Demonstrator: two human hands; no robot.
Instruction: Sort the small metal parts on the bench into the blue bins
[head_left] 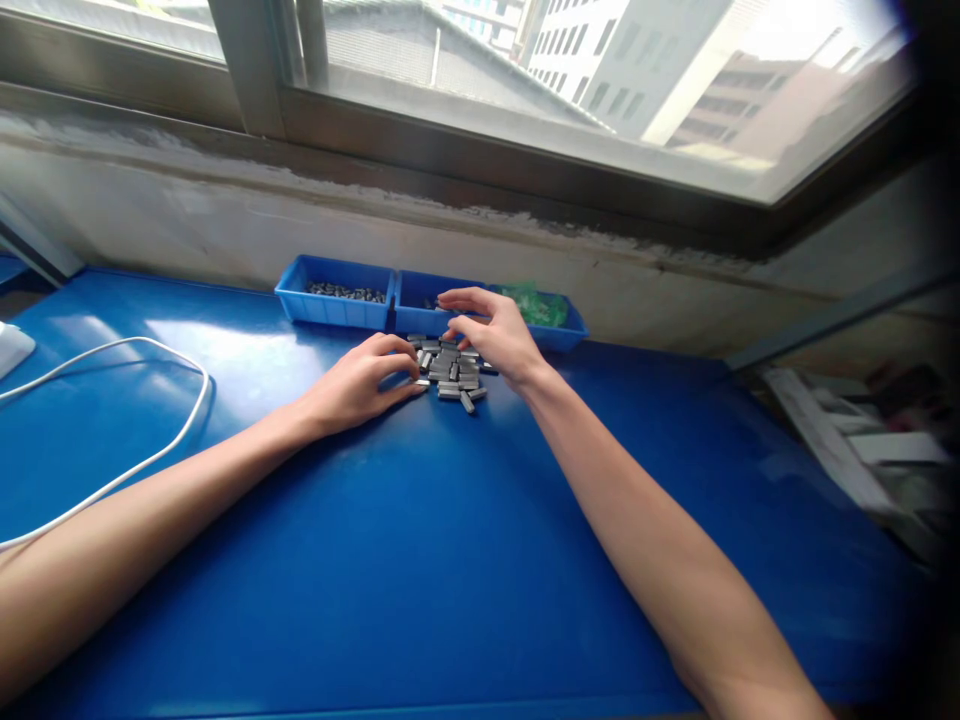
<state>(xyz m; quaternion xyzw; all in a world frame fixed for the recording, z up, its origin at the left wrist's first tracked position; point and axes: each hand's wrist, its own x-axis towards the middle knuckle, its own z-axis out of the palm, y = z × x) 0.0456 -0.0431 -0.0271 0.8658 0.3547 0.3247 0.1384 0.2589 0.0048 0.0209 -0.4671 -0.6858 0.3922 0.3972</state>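
Note:
Several small grey metal pieces lie in a loose pile on the blue table. My left hand rests at the pile's left edge, fingers apart and curved, the fingertips beside the outermost pieces. Over the pile's back right side is my right hand, its thumb and forefinger apart, with nothing visible between them. Behind the pile stand a left blue bin with many small dark metal parts and a middle blue bin holding a few pieces, partly hidden by my right hand.
A third bin holds green plastic material. A white cable loops across the table's left side, near a white object. Behind the bins are a wall and window. Blurred items lie beyond the right edge.

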